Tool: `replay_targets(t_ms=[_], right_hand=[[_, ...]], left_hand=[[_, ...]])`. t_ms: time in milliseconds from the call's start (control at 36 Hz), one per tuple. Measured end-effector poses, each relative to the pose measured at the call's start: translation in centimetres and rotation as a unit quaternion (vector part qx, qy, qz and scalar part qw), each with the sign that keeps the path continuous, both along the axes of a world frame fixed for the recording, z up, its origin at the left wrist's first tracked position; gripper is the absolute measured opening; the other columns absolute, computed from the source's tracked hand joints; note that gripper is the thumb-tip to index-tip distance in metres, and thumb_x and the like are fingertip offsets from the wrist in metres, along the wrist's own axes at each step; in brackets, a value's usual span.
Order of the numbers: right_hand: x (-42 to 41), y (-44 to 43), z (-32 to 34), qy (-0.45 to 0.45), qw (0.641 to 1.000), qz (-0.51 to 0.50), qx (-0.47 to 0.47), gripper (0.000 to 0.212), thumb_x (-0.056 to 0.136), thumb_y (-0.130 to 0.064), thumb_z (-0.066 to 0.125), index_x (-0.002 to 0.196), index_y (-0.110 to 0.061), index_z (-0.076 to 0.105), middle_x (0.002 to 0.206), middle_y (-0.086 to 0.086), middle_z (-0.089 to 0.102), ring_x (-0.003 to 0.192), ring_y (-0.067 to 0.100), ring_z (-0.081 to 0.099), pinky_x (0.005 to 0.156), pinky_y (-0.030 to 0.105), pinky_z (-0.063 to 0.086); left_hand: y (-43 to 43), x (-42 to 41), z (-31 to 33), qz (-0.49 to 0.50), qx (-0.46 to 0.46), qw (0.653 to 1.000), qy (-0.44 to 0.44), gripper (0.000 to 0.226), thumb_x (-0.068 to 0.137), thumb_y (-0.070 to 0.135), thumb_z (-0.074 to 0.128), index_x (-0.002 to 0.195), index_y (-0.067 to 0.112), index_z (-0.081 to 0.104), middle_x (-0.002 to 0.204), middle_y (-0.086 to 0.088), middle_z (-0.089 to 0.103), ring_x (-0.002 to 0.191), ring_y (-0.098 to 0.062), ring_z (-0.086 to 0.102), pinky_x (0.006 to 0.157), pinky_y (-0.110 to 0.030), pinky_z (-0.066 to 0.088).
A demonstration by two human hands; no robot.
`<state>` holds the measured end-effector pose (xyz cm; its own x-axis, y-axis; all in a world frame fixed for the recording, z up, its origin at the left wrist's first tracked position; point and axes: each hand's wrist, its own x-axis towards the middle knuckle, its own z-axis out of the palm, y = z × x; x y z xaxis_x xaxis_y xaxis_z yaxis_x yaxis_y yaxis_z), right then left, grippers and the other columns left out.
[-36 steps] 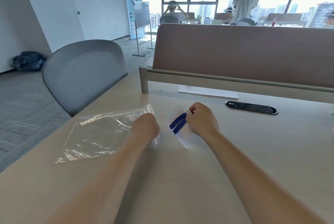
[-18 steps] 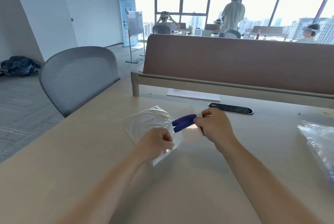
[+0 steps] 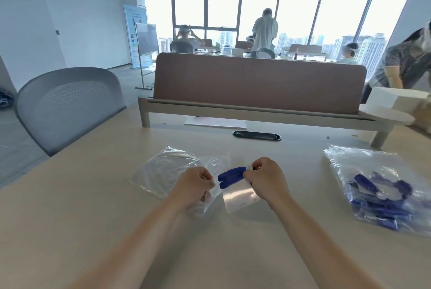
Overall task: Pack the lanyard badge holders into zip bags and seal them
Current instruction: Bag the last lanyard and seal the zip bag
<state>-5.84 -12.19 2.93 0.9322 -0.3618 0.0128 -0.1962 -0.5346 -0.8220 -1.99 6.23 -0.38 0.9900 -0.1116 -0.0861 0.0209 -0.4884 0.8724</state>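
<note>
The clear plastic zip bag (image 3: 168, 172) was colourless except for a thin red line at its mouth. It lay on the pale beige wooden table (image 3: 93, 230). Just at the bag's 3 o'clock, the clear badge holder (image 3: 241, 196) carried a folded dark blue lanyard strap (image 3: 232, 175). Farther toward 3 o'clock, a larger clear plastic bag (image 3: 354, 167) showed a heap of the same dark blue mixed with paler bits. At 12 o'clock were a black oval cable port (image 3: 256, 136), a white paper sheet (image 3: 214, 123) and a plain brown divider panel (image 3: 256, 81). At 10 o'clock, the grey chair back (image 3: 67, 104) bore fine horizontal ribbing.
</note>
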Motion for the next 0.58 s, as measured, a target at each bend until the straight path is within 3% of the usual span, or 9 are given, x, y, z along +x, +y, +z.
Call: replay_targets(t_ms=[111,222,306,389,583], right_hand=[[-0.7,-0.7,-0.1,0.001,1.0,0.004,-0.014,0.01,0.082,-0.014,0.06,0.092,-0.015,0.059,0.079,0.001,0.063,0.062,0.015,0.054,0.053,0.027,0.039],[-1.0,-1.3,-0.3,0.01,1.0,-0.005,-0.016,0.012,0.08,-0.014,0.06,0.092,-0.014,0.06,0.077,0.001,0.063,0.062,0.015,0.054,0.055,0.028,0.04],[-1.1,-1.8,-0.5,0.015,1.0,-0.011,-0.016,0.012,0.078,-0.011,0.058,0.089,-0.008,0.06,0.073,0.002,0.057,0.061,0.018,0.049,0.055,0.029,0.037],[-1.2,-2.1,-0.7,0.016,1.0,-0.011,-0.021,0.009,0.074,-0.009,0.055,0.079,-0.015,0.052,0.07,0.003,0.048,0.061,0.019,0.043,0.057,0.031,0.033],[-1.2,-2.7,-0.8,0.021,1.0,-0.023,-0.004,0.006,0.076,-0.008,0.059,0.081,-0.011,0.057,0.072,0.003,0.057,0.062,0.02,0.051,0.056,0.028,0.037]], left_hand=[[-0.9,-0.2,0.1,-0.008,0.013,1.0,-0.003,0.006,0.085,0.008,0.066,0.081,0.012,0.068,0.07,-0.007,0.072,0.071,-0.029,0.074,0.07,-0.043,0.063],[-1.5,-0.3,0.2,-0.017,0.012,1.0,0.003,0.007,0.088,0.01,0.067,0.082,0.014,0.067,0.07,-0.005,0.071,0.073,-0.028,0.075,0.067,-0.036,0.063],[-1.5,-0.3,0.1,-0.017,0.0,1.0,0.004,0.006,0.088,0.009,0.068,0.083,0.012,0.067,0.071,-0.006,0.07,0.068,-0.027,0.073,0.066,-0.037,0.062],[-1.5,-0.2,-0.2,-0.013,-0.034,0.999,0.006,0.005,0.086,0.005,0.069,0.082,0.008,0.067,0.07,-0.009,0.067,0.062,-0.025,0.068,0.067,-0.043,0.061],[-1.7,0.0,-0.6,-0.025,-0.057,0.998,-0.009,0.008,0.085,0.004,0.068,0.078,0.008,0.065,0.064,-0.007,0.065,0.057,-0.021,0.065,0.063,-0.037,0.059]])
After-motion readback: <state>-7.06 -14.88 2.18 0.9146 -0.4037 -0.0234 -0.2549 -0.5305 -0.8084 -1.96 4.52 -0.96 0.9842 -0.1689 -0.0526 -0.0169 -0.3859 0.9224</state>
